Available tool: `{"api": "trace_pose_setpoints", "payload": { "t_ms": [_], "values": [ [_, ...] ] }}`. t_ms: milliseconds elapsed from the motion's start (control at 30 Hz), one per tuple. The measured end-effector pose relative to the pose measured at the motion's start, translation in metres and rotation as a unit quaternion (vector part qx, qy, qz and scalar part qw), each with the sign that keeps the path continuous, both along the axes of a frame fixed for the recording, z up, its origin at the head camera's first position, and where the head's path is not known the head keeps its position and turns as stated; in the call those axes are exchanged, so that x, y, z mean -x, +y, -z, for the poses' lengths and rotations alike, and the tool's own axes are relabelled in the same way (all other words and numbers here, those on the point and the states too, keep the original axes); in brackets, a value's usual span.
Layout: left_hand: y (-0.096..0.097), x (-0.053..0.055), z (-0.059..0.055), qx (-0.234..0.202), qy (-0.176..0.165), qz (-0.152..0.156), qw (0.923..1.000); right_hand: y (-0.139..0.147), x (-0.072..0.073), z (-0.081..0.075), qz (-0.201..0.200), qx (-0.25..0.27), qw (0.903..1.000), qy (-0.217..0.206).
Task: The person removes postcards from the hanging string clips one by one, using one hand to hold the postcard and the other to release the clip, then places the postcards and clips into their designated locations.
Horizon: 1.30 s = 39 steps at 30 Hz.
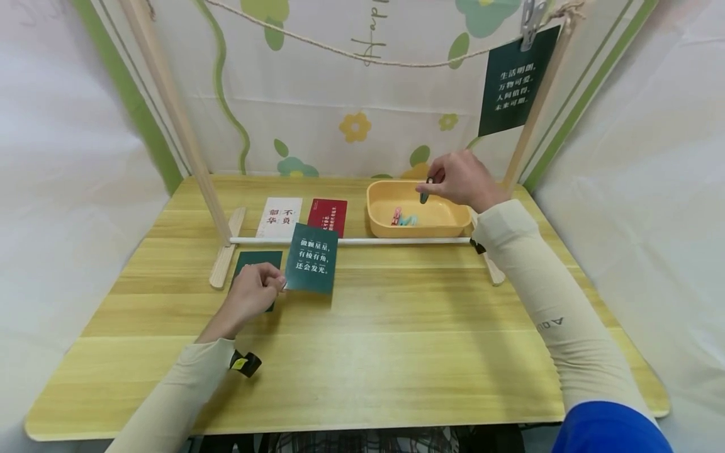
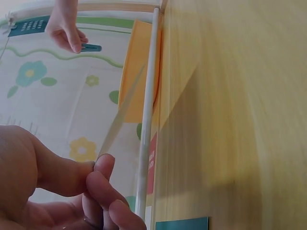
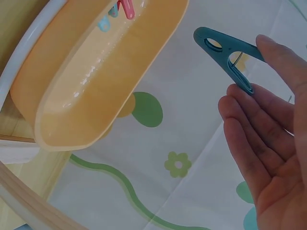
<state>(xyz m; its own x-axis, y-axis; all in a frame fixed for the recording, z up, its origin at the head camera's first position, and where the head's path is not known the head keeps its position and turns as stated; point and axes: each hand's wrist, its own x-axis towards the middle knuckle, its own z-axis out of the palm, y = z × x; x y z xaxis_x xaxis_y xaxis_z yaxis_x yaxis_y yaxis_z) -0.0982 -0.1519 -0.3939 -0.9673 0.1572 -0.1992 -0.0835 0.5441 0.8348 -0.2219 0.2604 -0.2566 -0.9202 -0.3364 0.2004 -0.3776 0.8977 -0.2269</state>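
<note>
My left hand [image 1: 256, 290] pinches a dark green card [image 1: 311, 258] with white writing by its lower left corner, held above the table. Under that hand another green card [image 1: 257, 258] lies on the wood, partly hidden. With thumb and fingers, my right hand [image 1: 461, 179] pinches a dark teal clothespin [image 3: 225, 55] by its handle ends, over the yellow basin [image 1: 376, 214]. Inside the basin lie a red clothespin [image 1: 396, 216] and light blue ones [image 1: 409, 220]. A green card [image 1: 512, 88] hangs from the rope [image 1: 340, 50] at the right by a metal clip [image 1: 530, 25].
A wooden frame with a left post [image 1: 175, 119], a right post [image 1: 540, 100] and a white crossbar [image 1: 396, 241] stands on the table [image 1: 362, 352]. Behind the bar lie a white card [image 1: 280, 214] and a red card [image 1: 328, 214]. A flowered cloth [image 1: 317, 119] hangs behind.
</note>
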Motion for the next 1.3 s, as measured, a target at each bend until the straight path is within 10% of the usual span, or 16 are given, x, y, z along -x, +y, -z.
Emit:
{"api": "trace_pose_setpoints", "payload": {
  "t_ms": [1300],
  "values": [
    [-0.002, -0.01, 0.013, 0.06, -0.02, 0.003, 0.998, -0.011, 0.007, 0.037, 0.005, -0.027, 0.9982, -0.053]
  ]
}}
